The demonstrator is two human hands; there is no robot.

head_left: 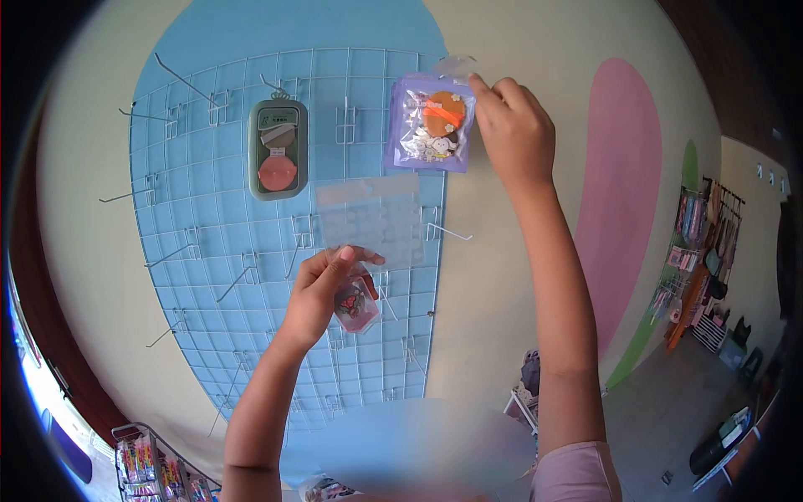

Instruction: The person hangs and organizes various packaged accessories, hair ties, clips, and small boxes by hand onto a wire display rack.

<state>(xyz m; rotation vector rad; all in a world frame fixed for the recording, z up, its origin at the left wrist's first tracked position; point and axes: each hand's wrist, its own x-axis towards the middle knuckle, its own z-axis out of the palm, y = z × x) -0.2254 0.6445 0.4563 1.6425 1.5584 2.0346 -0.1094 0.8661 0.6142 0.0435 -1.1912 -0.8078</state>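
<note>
My left hand (316, 294) is closed, its thumb and fingers pinching the lower edge of a clear plastic sheet (372, 219) with rows of rounded shapes. Just under those fingers hangs a small pinkish clear case (358, 308) with a red figure on it. Up at the right, my right hand (516, 125) pinches a small clear plastic tab (457, 67) at the top of a purple packet (429, 124). This packet hangs near the grid's upper right corner and shows an orange and brown round piece and white trinkets through its window.
A white wire grid (226, 167) with several protruding hooks covers the blue painted wall. A dark green case (279, 151) hangs on its upper left. Lower left stands a rack of colourful packets (150, 468). More goods (690, 243) hang on the far right wall.
</note>
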